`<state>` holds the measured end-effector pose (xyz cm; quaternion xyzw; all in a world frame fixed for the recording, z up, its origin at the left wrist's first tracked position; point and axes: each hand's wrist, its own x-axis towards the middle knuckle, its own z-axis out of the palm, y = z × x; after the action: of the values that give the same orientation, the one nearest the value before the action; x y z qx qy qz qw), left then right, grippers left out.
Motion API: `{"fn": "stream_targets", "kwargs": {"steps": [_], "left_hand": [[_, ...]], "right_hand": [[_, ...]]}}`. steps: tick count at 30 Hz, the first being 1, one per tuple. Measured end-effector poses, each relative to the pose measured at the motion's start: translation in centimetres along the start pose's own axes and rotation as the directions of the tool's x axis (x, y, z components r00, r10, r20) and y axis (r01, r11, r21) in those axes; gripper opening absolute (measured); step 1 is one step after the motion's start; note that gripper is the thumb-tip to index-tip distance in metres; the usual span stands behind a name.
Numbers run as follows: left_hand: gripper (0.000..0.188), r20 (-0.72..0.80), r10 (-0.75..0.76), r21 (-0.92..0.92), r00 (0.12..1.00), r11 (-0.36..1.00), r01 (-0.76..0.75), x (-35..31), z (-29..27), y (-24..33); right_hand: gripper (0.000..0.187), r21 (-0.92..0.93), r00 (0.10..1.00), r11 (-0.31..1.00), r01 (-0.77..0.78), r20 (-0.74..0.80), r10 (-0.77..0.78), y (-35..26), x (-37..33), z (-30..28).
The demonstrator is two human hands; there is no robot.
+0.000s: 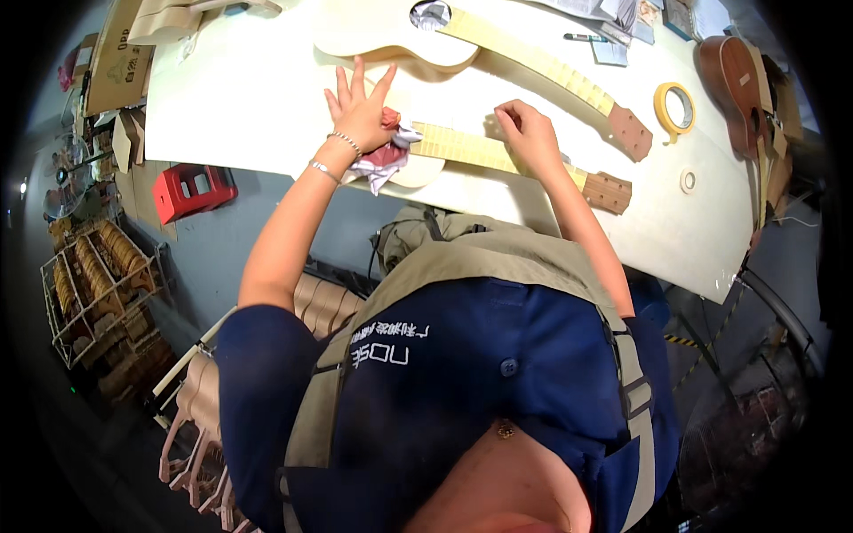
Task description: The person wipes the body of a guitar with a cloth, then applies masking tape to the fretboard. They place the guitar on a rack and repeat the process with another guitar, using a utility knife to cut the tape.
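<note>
In front of me lies a pale, unfinished ukulele [419, 172], its neck covered with yellow masking tape [462, 147] and its brown headstock [609, 193] pointing right. My left hand [360, 115] rests on the body with its fingers spread. Beside its palm and wrist, a crumpled red, white and grey cloth [386, 160] bunches over the body near the neck's end. Above the taped neck, my right hand [530, 135] is closed, thumb and fingers pressed together; whatever they hold, if anything, is hidden.
Farther back lies a second pale ukulele [382, 40] with a taped neck. To the right are a yellow tape roll [673, 108], a small tape roll [688, 181] and a brown ukulele [730, 84]. A red stool [191, 191] and a rack of wooden parts [102, 275] stand left of the table.
</note>
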<state>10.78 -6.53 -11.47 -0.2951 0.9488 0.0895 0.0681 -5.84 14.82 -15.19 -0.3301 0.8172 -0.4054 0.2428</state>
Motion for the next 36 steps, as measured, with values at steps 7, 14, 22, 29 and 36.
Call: {"fn": "stream_targets", "kwargs": {"steps": [7, 14, 22, 29, 36], "left_hand": [[0.076, -0.118, 0.252, -0.058, 0.960, 0.964, -0.260, 0.6, 2.5, 0.3], [0.078, 0.277, 0.352, -0.086, 0.894, 0.936, -0.341, 2.0, -3.3, -3.1], [0.050, -0.122, 0.273, 0.214, 0.954, 0.946, -0.243, 1.3, 0.9, 1.1], [0.084, 0.236, 0.343, -0.252, 0.909, 0.925, -0.283, 1.9, -2.1, -2.0], [0.113, 0.252, 0.195, 0.120, 0.948, 0.966, -0.230, 1.4, -0.7, 1.2]], "right_hand": [[0.019, -0.130, 0.999, 0.991, 0.017, -0.033, -0.021, -0.8, -0.2, 0.0], [0.020, -0.103, 0.998, 0.993, -0.064, -0.010, 0.063, -0.8, -0.3, 0.1], [0.021, -0.140, 0.998, 0.989, -0.055, -0.029, 0.052, -0.8, -0.2, 0.2], [0.021, -0.110, 0.998, 0.992, -0.064, -0.018, 0.062, -0.8, -0.2, 0.1], [0.020, -0.069, 0.996, 0.998, -0.003, -0.092, -0.004, -0.3, -0.4, 0.1]]}}
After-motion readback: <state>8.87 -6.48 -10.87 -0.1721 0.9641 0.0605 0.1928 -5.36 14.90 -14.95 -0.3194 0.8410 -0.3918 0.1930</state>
